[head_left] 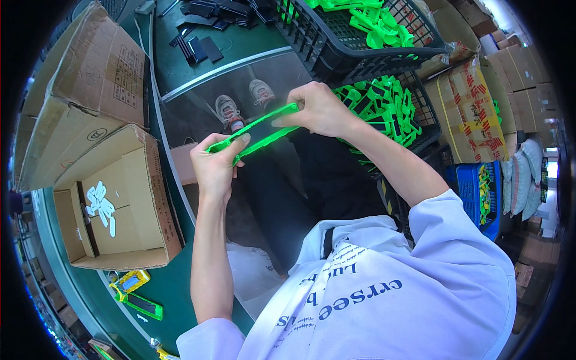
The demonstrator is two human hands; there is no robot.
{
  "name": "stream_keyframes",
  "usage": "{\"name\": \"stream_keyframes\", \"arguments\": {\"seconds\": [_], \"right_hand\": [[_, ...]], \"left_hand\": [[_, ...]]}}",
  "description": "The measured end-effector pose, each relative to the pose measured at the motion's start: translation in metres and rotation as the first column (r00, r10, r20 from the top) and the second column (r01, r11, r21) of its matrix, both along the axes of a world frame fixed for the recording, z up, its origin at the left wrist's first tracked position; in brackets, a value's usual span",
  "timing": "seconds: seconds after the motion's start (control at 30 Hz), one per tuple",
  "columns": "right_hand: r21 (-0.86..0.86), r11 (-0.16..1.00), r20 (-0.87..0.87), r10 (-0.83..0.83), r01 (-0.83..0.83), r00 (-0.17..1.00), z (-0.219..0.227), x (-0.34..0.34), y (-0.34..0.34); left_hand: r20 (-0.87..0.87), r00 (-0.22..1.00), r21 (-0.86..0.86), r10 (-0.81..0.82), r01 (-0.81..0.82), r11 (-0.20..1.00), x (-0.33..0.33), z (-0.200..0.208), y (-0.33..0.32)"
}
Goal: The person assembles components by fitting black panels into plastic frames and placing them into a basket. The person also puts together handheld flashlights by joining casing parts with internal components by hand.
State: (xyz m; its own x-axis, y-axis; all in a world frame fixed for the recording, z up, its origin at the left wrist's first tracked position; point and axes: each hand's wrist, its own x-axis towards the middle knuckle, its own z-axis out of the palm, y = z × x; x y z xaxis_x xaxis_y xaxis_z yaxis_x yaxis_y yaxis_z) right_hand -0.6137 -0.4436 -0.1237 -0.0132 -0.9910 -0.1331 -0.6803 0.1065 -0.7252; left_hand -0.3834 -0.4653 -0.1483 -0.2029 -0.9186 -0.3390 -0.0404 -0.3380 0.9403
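Observation:
Between my two hands is a long bright green plastic frame (269, 140) with a dark flat panel (261, 129) in its middle. My left hand (217, 161) pinches its left end, thumb on top and fingers beneath. The right end is gripped by my right hand (319, 111), whose fingertips rest near the dark panel. The frame is held tilted above my lap, its right end farther away. Just beyond my right forearm, a lower black crate (429, 114) holds many green frames (384, 111), several with dark panels in them.
An upper black crate (336, 60) holds loose green parts (378, 24). Black panels (207, 49) lie on the green table (252, 43). At left, an open cardboard box (135, 240) contains white pieces (101, 204); a yellow part (133, 279) and another green frame (144, 306) lie nearby.

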Motion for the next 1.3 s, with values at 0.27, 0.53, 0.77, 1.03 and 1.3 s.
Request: {"name": "stream_keyframes", "arguments": {"seconds": [0.27,0.53,0.77,1.03,1.3], "right_hand": [[-0.411,0.907,0.002,0.103,-0.093,0.995,0.014,0.017,0.030],[-0.329,0.921,-0.148,0.168,-0.209,0.975,0.040,-0.004,0.053],[-0.056,0.939,-0.875,-0.210,0.341,0.437,0.079,-0.078,0.102],[-0.428,0.851,-0.599,-0.520,0.305,0.609,0.101,-0.176,0.028],[0.011,0.971,-0.921,-0.084,0.240,0.381,0.070,-0.227,-0.058]], "left_hand": [[-0.095,0.995,0.081,0.033,-0.025,0.996,0.005,-0.004,-0.001],[0.009,0.989,0.031,-0.150,0.149,0.988,-0.005,-0.006,0.005],[-0.033,0.991,0.058,-0.128,0.129,0.990,-0.006,-0.011,-0.001],[-0.027,0.978,0.067,-0.208,0.209,0.976,-0.010,-0.012,0.003],[0.006,0.978,0.057,-0.210,0.209,0.976,-0.010,-0.013,0.003]]}}
